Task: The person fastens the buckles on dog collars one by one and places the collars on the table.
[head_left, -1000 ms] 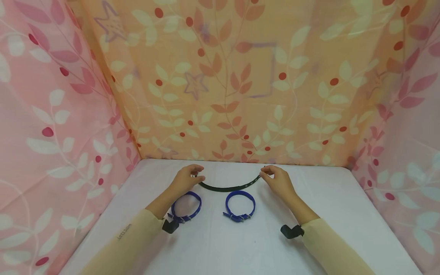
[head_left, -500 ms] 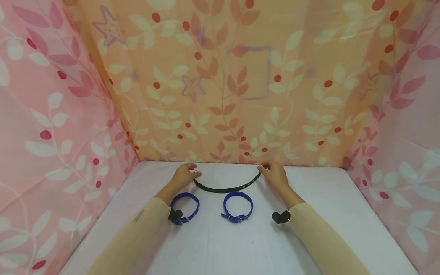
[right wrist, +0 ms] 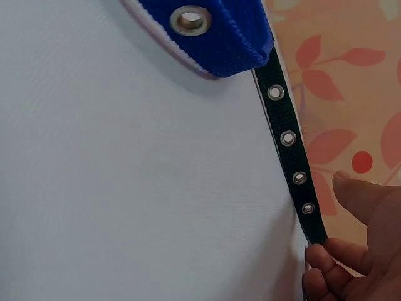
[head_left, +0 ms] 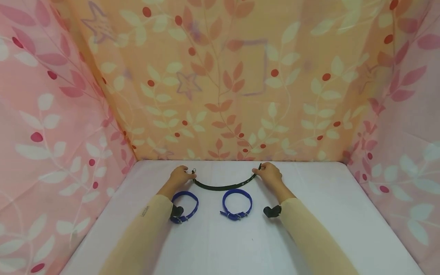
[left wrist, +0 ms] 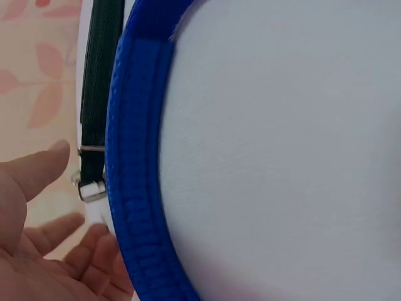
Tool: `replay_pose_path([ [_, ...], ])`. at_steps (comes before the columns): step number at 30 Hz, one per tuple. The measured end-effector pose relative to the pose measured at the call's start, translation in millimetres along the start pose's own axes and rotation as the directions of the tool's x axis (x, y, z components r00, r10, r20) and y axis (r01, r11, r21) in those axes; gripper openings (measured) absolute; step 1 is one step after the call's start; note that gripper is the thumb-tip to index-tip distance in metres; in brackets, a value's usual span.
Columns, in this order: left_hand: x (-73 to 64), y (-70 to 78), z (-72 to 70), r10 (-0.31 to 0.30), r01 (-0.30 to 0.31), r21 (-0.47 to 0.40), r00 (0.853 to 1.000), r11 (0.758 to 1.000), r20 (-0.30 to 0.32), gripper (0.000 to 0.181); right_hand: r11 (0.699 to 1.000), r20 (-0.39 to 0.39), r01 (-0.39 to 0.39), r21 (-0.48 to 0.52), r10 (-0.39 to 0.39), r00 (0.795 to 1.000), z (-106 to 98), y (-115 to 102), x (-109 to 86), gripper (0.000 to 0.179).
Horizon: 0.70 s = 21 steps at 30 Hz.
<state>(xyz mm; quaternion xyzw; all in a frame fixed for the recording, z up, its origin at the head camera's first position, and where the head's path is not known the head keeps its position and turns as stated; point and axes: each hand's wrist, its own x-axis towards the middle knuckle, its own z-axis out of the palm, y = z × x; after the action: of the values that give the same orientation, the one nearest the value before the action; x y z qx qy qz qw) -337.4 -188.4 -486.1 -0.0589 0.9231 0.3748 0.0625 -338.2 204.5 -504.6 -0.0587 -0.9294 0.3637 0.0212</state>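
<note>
Orange fabric printed with pale and coral leaves stands at 12 o'clock, with pink leaf-printed fabric at 9 and 3. Between them lies the white-covered desk; its middle is the clock's centre here. Two long cream sleeves reach in from about 7 and 5 o'clock.

The left hand is at 10 o'clock, its grip wide: the thumb stands apart from the fingers, with the strap's buckle end between them. The right hand is at 2 o'clock, fingers curled at the strap's other end and thumb off to one side; whether its grip pinches the strap I cannot tell.

The dark green woven strap spans the two hands at 12 o'clock, unfastened, sagging toward 6.

Nearer the person are two bright blue buckled loops: the left loop at 9 o'clock, partly covered by the sleeve, and the right loop close by the centre toward 2. Small black wrist mounts jut from the cuffs.

Smallest are the strap's silver metal buckle and ringed metal eyelets.
</note>
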Motion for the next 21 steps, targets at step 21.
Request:
replay_pose_path([
  [21, 3.3, 8.1, 11.6, 0.048, -0.050, -0.009, 0.985, 0.999, -0.163, 0.021, 0.994, -0.087, -0.090, 0.059, 0.095, 0.992, 5.1, -3.2, 2.5, 0.027],
])
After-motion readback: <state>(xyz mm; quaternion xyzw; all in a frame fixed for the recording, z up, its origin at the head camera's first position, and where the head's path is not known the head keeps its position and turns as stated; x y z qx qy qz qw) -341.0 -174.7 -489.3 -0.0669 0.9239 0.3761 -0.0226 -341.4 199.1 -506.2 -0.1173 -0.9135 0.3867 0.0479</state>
